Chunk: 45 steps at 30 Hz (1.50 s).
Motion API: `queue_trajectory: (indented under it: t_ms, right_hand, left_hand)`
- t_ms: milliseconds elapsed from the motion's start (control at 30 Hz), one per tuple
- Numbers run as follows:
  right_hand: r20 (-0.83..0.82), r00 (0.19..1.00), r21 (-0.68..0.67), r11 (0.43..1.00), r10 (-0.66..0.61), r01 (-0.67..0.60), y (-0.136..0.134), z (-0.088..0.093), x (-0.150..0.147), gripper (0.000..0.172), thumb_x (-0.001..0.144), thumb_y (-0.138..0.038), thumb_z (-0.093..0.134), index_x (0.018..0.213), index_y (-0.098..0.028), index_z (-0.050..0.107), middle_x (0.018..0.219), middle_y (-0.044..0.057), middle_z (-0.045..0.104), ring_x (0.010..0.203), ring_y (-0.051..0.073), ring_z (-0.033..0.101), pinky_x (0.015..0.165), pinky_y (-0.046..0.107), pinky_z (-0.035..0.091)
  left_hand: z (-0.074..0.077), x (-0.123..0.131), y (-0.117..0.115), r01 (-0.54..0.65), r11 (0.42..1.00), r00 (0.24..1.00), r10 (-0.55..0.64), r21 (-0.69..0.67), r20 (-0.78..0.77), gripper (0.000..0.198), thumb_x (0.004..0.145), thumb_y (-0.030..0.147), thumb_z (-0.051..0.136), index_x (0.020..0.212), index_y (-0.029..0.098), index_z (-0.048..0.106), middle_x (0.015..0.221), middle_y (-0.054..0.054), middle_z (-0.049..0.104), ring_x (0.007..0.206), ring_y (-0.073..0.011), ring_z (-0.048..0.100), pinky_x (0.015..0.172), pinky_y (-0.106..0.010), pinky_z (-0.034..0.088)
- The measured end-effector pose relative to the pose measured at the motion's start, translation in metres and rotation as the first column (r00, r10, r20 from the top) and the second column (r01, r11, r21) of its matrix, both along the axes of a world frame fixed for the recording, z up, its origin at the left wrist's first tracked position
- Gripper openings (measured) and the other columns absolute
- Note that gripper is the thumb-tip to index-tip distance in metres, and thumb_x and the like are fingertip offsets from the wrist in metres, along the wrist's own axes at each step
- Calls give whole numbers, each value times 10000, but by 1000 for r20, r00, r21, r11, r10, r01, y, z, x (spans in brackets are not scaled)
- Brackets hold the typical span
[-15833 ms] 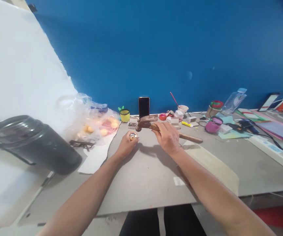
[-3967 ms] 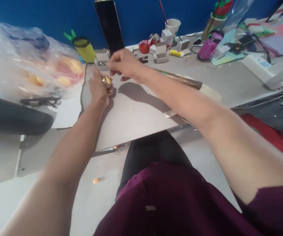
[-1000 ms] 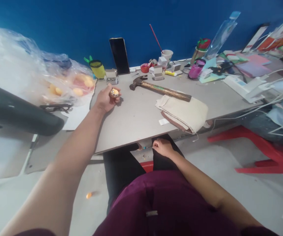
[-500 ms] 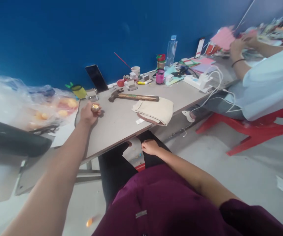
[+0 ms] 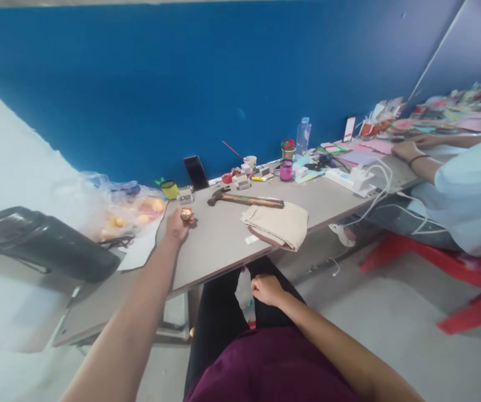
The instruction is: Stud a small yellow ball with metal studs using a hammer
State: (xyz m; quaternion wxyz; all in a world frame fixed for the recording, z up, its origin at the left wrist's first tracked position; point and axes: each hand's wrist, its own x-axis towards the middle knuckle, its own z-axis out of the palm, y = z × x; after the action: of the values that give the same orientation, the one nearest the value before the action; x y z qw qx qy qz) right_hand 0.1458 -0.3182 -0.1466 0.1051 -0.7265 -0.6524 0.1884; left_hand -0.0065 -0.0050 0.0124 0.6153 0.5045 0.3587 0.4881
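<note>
A grey table (image 5: 211, 245) lines a blue wall (image 5: 224, 84); left grip (image 5: 177, 224) clasps a ball (image 5: 186, 214), right grip (image 5: 267, 290) curls together.

Wears a dark purple top (image 5: 265, 365), faintly creased across the front, and plain, fairly slim black trousers (image 5: 216, 310); leaves both forearms (image 5: 140, 312) and the fingers (image 5: 258, 286) bare.

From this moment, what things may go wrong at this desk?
The folded cloth overhangs the front edge of the desk, and the handle end of the hammer lies on it; pulling the cloth might drag the hammer. White cables hang past the edge and could be snagged. The small round thing in the left hand might slip if the grip loosens.
</note>
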Motion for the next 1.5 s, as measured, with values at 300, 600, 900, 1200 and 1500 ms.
queue_trajectory:
  t_ms: [300,600,900,1200,1500]
  right_hand:
    - [-123,992,-125,991,36,-52,1,21,-18,201,815,-185,653,914,-202,828,962,74,810,928,225,752,779,258,509]
    - [-689,680,71,957,250,-280,84,206,27,173,777,-313,751,843,-156,784,764,26,763,667,110,622,637,200,470]
    - [-310,938,297,953,154,-59,257,268,34,146,860,-201,648,850,-137,780,843,61,794,708,123,675,611,188,452]
    - [199,979,201,975,52,-93,369,250,-37,346,846,-176,695,1182,-139,767,1178,216,764,1088,297,742,855,332,553]
    - [328,943,101,990,58,-96,406,230,-52,354,936,-190,619,1269,-142,731,1250,227,735,1153,312,728,887,405,587]
  left_hand:
    - [-4,-9,0,14,1000,987,-11,-21,157,349,837,467,703,850,124,639,660,-35,637,508,-107,536,488,-218,401]
    - [-1,-7,4,115,989,988,-104,-98,116,241,679,178,755,880,96,650,654,-34,625,480,-98,510,456,-198,352]
    - [1,-20,11,162,982,963,-135,-100,231,234,708,327,710,828,142,633,641,15,567,476,-83,469,488,-221,355]
    - [-3,-29,29,-19,996,975,38,-87,218,168,692,288,645,801,163,614,635,16,580,459,-81,468,470,-215,320]
    - [-7,-26,30,-23,999,994,28,-46,105,156,745,313,629,804,169,621,656,1,593,469,-95,485,444,-229,327]
